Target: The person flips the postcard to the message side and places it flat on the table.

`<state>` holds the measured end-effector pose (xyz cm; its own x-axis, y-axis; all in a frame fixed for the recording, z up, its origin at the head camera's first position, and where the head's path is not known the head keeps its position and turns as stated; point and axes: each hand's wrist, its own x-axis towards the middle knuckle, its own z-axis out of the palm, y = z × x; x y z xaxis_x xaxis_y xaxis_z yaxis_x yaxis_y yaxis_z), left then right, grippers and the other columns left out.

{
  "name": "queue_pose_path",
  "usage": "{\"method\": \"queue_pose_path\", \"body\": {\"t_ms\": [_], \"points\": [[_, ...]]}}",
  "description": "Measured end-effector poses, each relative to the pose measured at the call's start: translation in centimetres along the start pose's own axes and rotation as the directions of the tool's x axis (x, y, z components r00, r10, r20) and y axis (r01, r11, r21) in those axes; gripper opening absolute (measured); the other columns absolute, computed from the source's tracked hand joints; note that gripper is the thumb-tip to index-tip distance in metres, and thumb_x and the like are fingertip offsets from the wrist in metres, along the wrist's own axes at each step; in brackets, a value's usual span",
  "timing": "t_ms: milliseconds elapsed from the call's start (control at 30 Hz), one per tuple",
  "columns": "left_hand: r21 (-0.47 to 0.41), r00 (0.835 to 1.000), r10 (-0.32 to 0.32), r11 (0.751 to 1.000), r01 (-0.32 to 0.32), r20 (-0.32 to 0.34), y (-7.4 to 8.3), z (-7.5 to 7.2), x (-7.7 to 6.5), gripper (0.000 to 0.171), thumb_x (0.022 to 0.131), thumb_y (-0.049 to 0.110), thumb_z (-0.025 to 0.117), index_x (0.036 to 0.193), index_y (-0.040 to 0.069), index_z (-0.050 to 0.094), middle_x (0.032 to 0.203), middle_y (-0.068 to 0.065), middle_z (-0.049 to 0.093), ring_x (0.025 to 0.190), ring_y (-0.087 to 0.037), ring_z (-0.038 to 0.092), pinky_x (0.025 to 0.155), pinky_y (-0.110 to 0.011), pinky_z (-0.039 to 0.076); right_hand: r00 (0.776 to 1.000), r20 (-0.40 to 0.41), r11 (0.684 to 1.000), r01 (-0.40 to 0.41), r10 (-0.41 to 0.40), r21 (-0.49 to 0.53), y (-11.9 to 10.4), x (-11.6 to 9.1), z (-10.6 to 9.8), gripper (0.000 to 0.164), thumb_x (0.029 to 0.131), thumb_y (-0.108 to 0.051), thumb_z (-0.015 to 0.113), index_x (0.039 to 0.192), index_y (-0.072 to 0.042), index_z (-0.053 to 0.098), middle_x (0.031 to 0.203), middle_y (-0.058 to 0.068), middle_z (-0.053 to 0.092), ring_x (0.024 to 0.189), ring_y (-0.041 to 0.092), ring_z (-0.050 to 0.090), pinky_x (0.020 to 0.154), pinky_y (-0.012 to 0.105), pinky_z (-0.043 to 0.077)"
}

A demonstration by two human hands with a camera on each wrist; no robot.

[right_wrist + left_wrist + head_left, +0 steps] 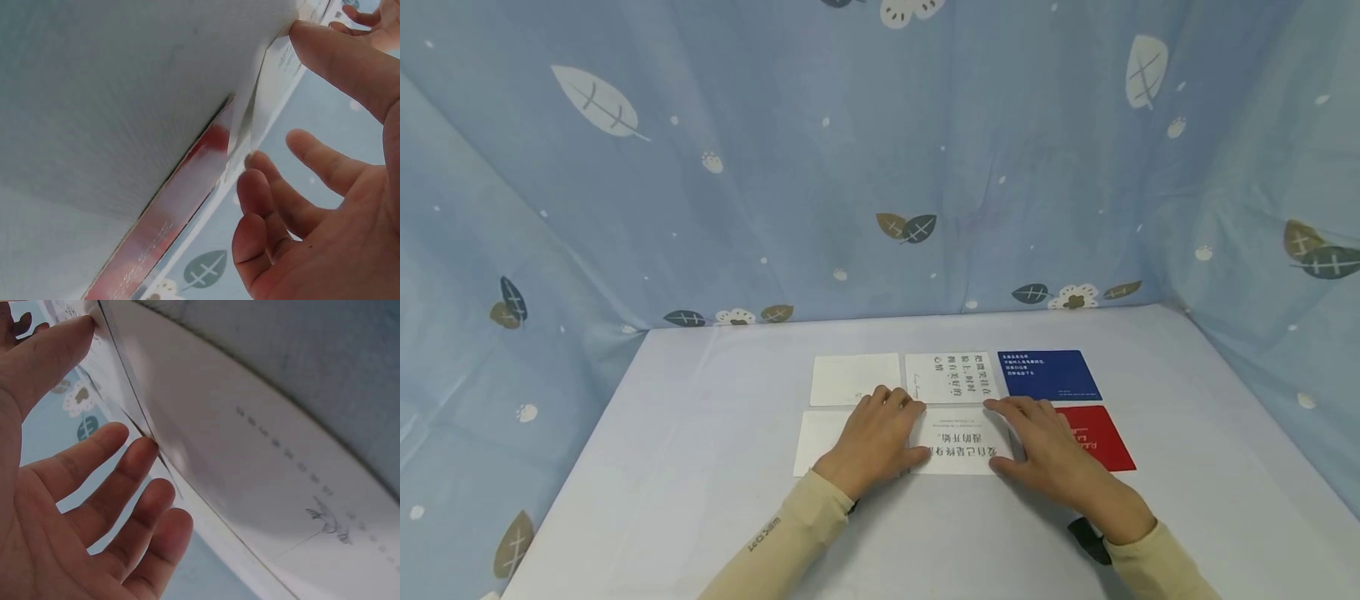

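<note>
The left hand's (874, 437) grip is lying loosely spread, its thumb and forefinger resting along the left side of a printed white card (958, 440); the right hand's (1052, 450) grip is also lying spread, flanking the opposite side. That card is sitting middle in the front row on the counter (662, 517). A plainer white card (818, 442) is lying partly under the left hand, a red card (1105, 437) partly behind the right. Behind, a cream card (854, 379), a lettered card (947, 377) and a blue card (1048, 375) are forming another row. Leaf-patterned blue cloth (790, 167) is hanging beyond.
</note>
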<state>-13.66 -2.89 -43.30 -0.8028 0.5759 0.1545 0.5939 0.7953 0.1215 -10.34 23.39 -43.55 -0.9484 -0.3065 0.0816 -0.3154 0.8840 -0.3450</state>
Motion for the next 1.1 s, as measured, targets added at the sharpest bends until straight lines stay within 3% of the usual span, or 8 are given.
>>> {"method": "queue_pose_path", "body": {"t_ms": [100, 333, 467, 833, 900, 1000, 1100], "points": [[0.0, 1.0, -0.001, 1.0, 0.001, -0.006, 0.0, 0.0, 0.0, 0.056, 0.083, 0.048, 0.081, 0.125, 0.013, 0.068, 0.117, -0.005, 0.065, 0.106, -0.025, 0.057, 0.09, -0.039, 0.048, 1.0, -0.017, 1.0, -0.005, 0.005, 0.009, 0.0, 0.1, 0.0, 0.085, 0.07, -0.025, 0.094, 0.145, -0.017, 0.054, 0.137, 0.016, 0.054, 0.126, 0.041, 0.048, 0.103, 0.066, 0.038], [-0.002, 0.999, -0.008, 1.0, 0.008, -0.042, -0.1, -0.1, 0.0, 0.055, 0.083, 0.047, 0.081, 0.124, 0.012, 0.068, 0.116, -0.005, 0.065, 0.105, -0.026, 0.057, 0.088, -0.04, 0.049, 0.999, -0.027, 0.999, -0.028, 0.029, 0.031, -0.2, 0.2, 0.0, 0.091, 0.067, -0.024, 0.096, 0.147, -0.018, 0.053, 0.138, 0.016, 0.051, 0.117, 0.034, 0.049, 0.09, 0.052, 0.05], [-0.007, 0.998, 0.0, 1.0, 0.0, -0.062, -0.2, 0.0, -0.1, 0.059, 0.083, 0.046, 0.082, 0.127, 0.011, 0.067, 0.115, -0.005, 0.064, 0.103, -0.025, 0.057, 0.087, -0.04, 0.049, 0.999, -0.031, 0.999, -0.027, 0.028, 0.029, -0.1, 0.2, -0.1, 0.092, 0.066, -0.024, 0.097, 0.147, -0.018, 0.053, 0.138, 0.015, 0.05, 0.114, 0.032, 0.049, 0.087, 0.049, 0.051], [-0.026, 0.997, 0.002, 1.0, -0.004, -0.081, 0.0, -0.3, 0.1, 0.063, 0.079, 0.045, 0.086, 0.129, 0.013, 0.065, 0.114, -0.005, 0.06, 0.097, -0.022, 0.055, 0.082, -0.036, 0.048, 0.999, -0.036, 0.999, -0.031, 0.032, 0.031, 0.4, -0.1, -0.5, 0.087, 0.072, -0.026, 0.093, 0.147, -0.014, 0.051, 0.137, 0.016, 0.054, 0.117, 0.035, 0.051, 0.094, 0.055, 0.049], [-0.029, 0.996, 0.002, 1.0, -0.005, -0.091, 0.0, -0.4, 0.0, 0.063, 0.079, 0.045, 0.086, 0.128, 0.013, 0.065, 0.114, -0.005, 0.06, 0.097, -0.022, 0.055, 0.082, -0.036, 0.049, 0.998, -0.038, 0.998, -0.045, 0.046, 0.04, 0.5, -0.1, -0.7, 0.085, 0.074, -0.025, 0.092, 0.147, -0.011, 0.051, 0.131, 0.015, 0.058, 0.111, 0.031, 0.054, 0.09, 0.051, 0.052], [-0.031, 0.994, 0.003, 0.999, -0.006, -0.112, 0.1, -0.4, -0.1, 0.061, 0.078, 0.043, 0.086, 0.128, 0.013, 0.065, 0.113, -0.005, 0.06, 0.096, -0.022, 0.055, 0.081, -0.036, 0.049, 0.996, 0.001, 0.987, -0.084, 0.085, 0.139, 0.7, -0.1, -1.1, 0.081, 0.079, -0.02, 0.088, 0.148, -0.008, 0.047, 0.11, 0.009, 0.063, 0.09, 0.023, 0.059, 0.074, 0.038, 0.057], [-0.031, 0.99, 0.003, 0.999, -0.007, -0.14, 0.2, -0.5, -0.3, 0.06, 0.078, 0.041, 0.087, 0.127, 0.013, 0.065, 0.113, -0.005, 0.059, 0.094, -0.022, 0.055, 0.079, -0.037, 0.049, 0.991, 0.04, 0.96, -0.134, 0.128, 0.247, 0.7, -0.1, -1.5, 0.078, 0.083, -0.014, 0.085, 0.149, -0.006, 0.044, 0.097, 0.003, 0.061, 0.077, 0.016, 0.057, 0.058, 0.028, 0.053]]}}
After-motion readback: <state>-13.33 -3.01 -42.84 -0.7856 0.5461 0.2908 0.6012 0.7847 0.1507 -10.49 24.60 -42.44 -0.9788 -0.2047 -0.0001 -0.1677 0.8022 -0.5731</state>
